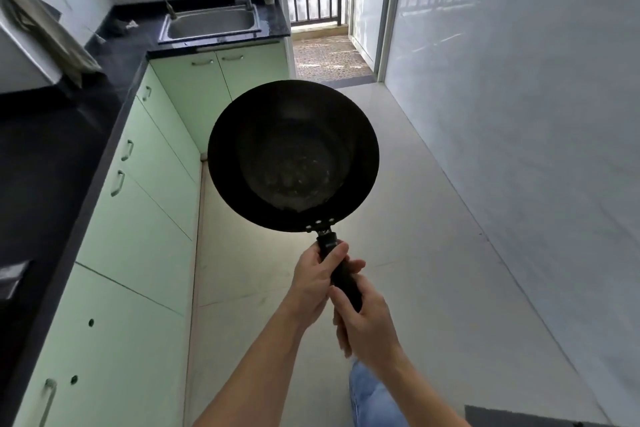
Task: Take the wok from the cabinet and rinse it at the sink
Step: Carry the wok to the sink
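At the frame's centre, left hand (317, 282) and right hand (369, 326) both curl round the handle (341, 274) of the wok (292, 156); the sink (211, 24) sits upper left.

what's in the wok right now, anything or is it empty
Empty: the wok shows a bare dark bowl with only pale specks on the bottom. The left hand and right hand grip its handle.

wok (293, 156) held before cabinets (138, 218), sink (211, 24) far behind

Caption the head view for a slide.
Left hand and right hand grip the wok by its handle, sink far ahead.
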`<state>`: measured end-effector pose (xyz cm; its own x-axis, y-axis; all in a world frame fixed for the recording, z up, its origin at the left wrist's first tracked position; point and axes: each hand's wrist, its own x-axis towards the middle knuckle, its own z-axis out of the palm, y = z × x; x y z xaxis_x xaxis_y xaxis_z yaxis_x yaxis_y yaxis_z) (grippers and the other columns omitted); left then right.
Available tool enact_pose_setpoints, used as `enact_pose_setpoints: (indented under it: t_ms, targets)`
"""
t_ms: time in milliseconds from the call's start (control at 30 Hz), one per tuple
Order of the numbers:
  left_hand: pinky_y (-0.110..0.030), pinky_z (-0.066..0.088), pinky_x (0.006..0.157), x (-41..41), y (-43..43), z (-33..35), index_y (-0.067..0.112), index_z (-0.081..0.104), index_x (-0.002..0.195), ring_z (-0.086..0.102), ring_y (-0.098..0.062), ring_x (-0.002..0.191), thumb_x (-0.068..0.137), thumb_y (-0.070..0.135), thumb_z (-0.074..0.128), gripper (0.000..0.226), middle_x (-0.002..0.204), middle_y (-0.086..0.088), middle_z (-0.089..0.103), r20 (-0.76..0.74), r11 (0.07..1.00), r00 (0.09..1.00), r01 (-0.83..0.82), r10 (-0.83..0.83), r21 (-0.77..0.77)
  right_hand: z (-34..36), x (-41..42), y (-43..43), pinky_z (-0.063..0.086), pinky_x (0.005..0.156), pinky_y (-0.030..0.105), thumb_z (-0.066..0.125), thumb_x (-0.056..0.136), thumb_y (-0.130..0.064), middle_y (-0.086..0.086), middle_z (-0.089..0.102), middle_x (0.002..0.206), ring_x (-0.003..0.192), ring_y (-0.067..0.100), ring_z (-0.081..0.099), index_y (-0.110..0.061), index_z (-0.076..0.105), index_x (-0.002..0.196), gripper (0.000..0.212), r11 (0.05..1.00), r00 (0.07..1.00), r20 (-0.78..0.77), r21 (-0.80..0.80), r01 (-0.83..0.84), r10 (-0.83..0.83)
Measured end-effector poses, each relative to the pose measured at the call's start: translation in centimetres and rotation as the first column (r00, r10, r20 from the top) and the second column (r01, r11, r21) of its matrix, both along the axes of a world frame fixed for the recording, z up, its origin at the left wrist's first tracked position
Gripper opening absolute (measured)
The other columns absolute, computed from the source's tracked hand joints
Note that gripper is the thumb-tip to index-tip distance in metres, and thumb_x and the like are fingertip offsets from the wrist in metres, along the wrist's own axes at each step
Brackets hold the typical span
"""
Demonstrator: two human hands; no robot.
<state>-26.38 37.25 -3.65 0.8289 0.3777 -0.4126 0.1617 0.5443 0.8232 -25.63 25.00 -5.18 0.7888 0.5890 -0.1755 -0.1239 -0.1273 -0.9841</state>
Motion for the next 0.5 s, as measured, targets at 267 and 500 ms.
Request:
enact_pose_setpoints:
  t_ms: [267, 500]
  targets:
    - [-0.043, 0.048, 0.079, 13.3, 6.9, 0.5, 0.006, 0.055, 0.090, 0.068, -0.029, 0.085, 0.092, 0.028, 0.065, 0.024, 0.071, -0.006, 0.068, -0.093, 0.994, 0.990, -0.104, 0.107, 0.042, 1.6, 14.9, 7.3, 0.044, 0.032, 0.026, 0.057, 0.101, -0.019, 0.002, 0.072, 0.078, 0.037, 0.026, 0.059, -0.037, 0.056, 0.114, 0.022, 0.986, 0.985, -0.052, 0.002, -0.164, 0.164]
    - [-0.048, 0.056, 0.092, 19.9, 12.1, 0.0, 0.002, 0.054, 0.093, 0.067, -0.020, 0.071, 0.092, 0.022, 0.064, 0.022, 0.074, -0.006, 0.059, -0.033, 0.973, 0.973, -0.229, 0.230, 0.024, 1.6, 22.4, 12.6, 0.037, 0.028, 0.026, 0.061, 0.098, -0.017, 0.003, 0.061, 0.063, 0.029, 0.022, 0.050, -0.022, 0.064, 0.097, 0.006, 0.979, 0.980, -0.004, -0.040, -0.201, 0.201]
